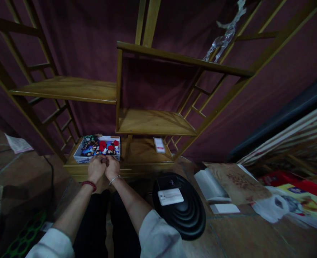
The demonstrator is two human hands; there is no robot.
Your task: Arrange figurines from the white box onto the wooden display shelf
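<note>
My left hand (95,169) and my right hand (112,168) meet at the front edge of an open box. Both have their fingers curled inward around a small dark reddish-brown thing (105,162) whose kind is too small and dim to tell. Just beyond them the white-and-blue patterned box (79,158) holds several small colourful figurines (102,145), some with red caps and blue parts. A dark red bead bracelet (89,184) circles my left wrist, and a silver bangle (113,180) my right one.
The box stands on the low board of a wooden shelf unit (155,122), beside a small white card (159,145). Right of my legs, a round black ridged stool (187,218) bears a white phone (170,196) and a dark flat item (168,182). Papers (236,182) and a plastic bag (271,208) lie on the floor.
</note>
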